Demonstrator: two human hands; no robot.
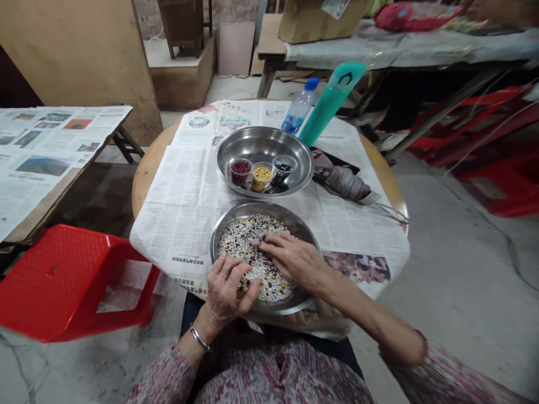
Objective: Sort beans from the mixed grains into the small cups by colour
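Observation:
A steel bowl (pixel 307 229) in front of me holds a spread of mixed grains (pixel 240 231), mostly white with dark, red and yellow bits among them. My left hand (pixel 227 287) lies over the bowl's near left side, its fingers bent and its thumb apart, holding nothing I can see. Over the middle of the grains, my right hand (pixel 292 259) has its fingertips drawn together; what they pinch is too small to name. Behind, a second steel bowl (pixel 261 137) holds a clear cup of red beans (pixel 241 171), one of yellow beans (pixel 262 177) and one of black beans (pixel 283 170).
Newspaper (pixel 168 202) covers the round table. At its back right stand a water bottle (pixel 300 106) and a tall green container (pixel 330 106), with a folded grey umbrella (pixel 347 184) nearby. A red stool (pixel 63 280) is at the left, beside a newspaper-covered table (pixel 42 148).

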